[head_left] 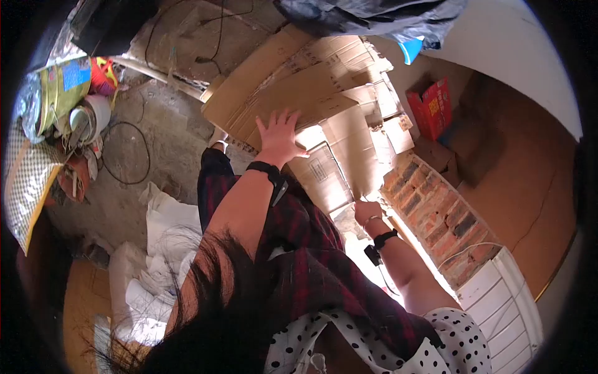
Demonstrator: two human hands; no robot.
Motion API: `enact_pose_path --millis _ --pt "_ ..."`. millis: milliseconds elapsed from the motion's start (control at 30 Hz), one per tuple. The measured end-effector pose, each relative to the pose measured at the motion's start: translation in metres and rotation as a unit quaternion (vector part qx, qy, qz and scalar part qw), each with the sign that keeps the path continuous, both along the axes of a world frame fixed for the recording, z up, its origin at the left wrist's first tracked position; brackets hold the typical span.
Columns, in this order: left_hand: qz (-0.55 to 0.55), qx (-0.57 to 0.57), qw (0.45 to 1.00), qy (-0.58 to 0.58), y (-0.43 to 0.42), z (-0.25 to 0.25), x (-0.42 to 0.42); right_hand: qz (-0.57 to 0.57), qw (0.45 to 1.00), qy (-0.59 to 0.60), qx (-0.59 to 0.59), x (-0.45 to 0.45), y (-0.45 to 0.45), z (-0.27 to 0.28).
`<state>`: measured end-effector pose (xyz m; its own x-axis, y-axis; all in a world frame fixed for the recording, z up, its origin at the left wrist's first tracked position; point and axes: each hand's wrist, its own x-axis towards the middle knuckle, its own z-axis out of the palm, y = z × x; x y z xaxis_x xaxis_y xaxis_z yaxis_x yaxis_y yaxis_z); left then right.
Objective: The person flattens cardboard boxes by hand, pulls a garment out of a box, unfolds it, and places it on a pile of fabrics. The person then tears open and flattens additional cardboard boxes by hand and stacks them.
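Note:
A stack of flattened brown cardboard (286, 93) leans in front of me, with folded flaps and printed marks. My left hand (280, 138) lies on its upper face, fingers spread and nothing held. Below and to the right, my right hand (369, 213) is closed at the near edge of a cardboard piece with a printed label (319, 171). Whatever is inside those curled fingers is hidden. Each wrist wears a dark band, and bright sunlight washes out part of the cardboard between the hands.
Right of the cardboard runs a low brick edge (430, 212), with white panelling (498, 296) nearer me. A red box (431, 109) stands beyond it. Bags and containers (68, 106) crowd the left side. White cloth (165, 230) lies at lower left; black plastic (374, 15) hangs at the top.

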<state>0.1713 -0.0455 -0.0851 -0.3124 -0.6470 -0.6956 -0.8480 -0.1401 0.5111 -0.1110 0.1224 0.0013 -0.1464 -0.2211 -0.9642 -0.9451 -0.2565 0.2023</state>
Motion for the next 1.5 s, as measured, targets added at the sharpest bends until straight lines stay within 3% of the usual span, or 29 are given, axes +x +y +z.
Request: enact_pose_path --millis 100,167,333,433,500,567,633,700,833,867,900,933,1000,1100,1167,1200,1300,1367,1400,1433,1500 --pt "-0.011 0.003 1.0 -0.013 -0.002 0.003 -0.001 -0.017 0.997 -0.022 -0.065 -0.011 0.022 0.004" --pt "-0.021 -0.007 1.0 -0.022 -0.003 0.009 -0.001 -0.012 0.999 0.0 0.038 -0.022 0.045 0.015" --pt "-0.032 -0.025 0.998 -0.04 -0.007 0.02 -0.004 -0.283 0.956 0.032 -0.074 -0.035 0.124 0.03" --pt "-0.052 -0.162 0.985 -0.003 0.001 0.034 -0.005 -0.413 0.893 0.042 -0.172 -0.011 0.174 -0.005" --pt "-0.135 -0.316 0.939 0.011 0.008 0.056 -0.01 -0.474 0.849 0.03 -0.231 0.029 0.172 -0.003" --pt "-0.25 -0.32 0.889 0.211 0.02 0.058 -0.011 -0.551 0.801 0.064 -0.223 0.068 0.188 -0.019" --pt "-0.374 -0.304 0.841 0.246 0.034 0.061 -0.03 -0.622 0.739 0.059 -0.25 0.11 0.204 -0.027" --pt "-0.461 -0.276 0.813 0.222 0.038 0.069 -0.051 -0.712 0.649 0.076 -0.258 0.151 0.228 -0.038" --pt "-0.485 -0.325 0.802 0.128 0.048 0.065 -0.079 -0.763 0.578 0.102 -0.271 0.224 0.277 -0.058" --pt "-0.478 -0.315 0.811 0.119 0.051 0.068 -0.083 -0.658 0.696 0.006 -0.289 0.24 0.305 -0.069" --pt "-0.47 -0.305 0.821 0.109 0.052 0.071 -0.086 -0.722 0.628 0.056 -0.286 0.266 0.334 -0.098" --pt "-0.463 -0.273 0.825 0.172 0.049 0.058 -0.085 -0.743 0.608 0.071 -0.27 0.279 0.347 -0.103" --pt "-0.5 -0.284 0.811 0.11 0.056 0.062 -0.085 -0.797 0.551 0.099 -0.227 0.297 0.361 -0.102" --pt "-0.517 -0.275 0.809 0.05 0.073 0.06 -0.085 -0.79 0.573 0.118 -0.187 0.31 0.385 -0.11" --pt "-0.501 -0.297 0.813 0.004 0.085 0.056 -0.084 -0.867 0.445 0.168 -0.148 0.286 0.378 -0.07" --pt "-0.509 -0.312 0.802 -0.021 0.089 0.052 -0.081 -0.868 0.448 0.167 -0.136 0.287 0.393 -0.078" --pt "-0.507 -0.345 0.786 -0.085 0.104 0.061 -0.08 -0.893 0.389 0.15 -0.169 0.298 0.44 -0.11" --pt "-0.512 -0.355 0.775 -0.105 0.105 0.064 -0.08 -0.65 0.713 -0.012 -0.264 0.36 0.518 -0.212" --pt "-0.51 -0.34 0.781 -0.116 0.104 0.068 -0.082 -0.662 0.709 -0.055 -0.236 0.338 0.515 -0.193" --pt "-0.507 -0.324 0.788 -0.128 0.105 0.07 -0.087 -0.744 0.631 -0.001 -0.219 0.346 0.524 -0.214" --pt "-0.515 -0.325 0.776 -0.166 0.103 0.071 -0.094 -0.547 0.816 -0.098 -0.161 0.321 0.524 -0.196"
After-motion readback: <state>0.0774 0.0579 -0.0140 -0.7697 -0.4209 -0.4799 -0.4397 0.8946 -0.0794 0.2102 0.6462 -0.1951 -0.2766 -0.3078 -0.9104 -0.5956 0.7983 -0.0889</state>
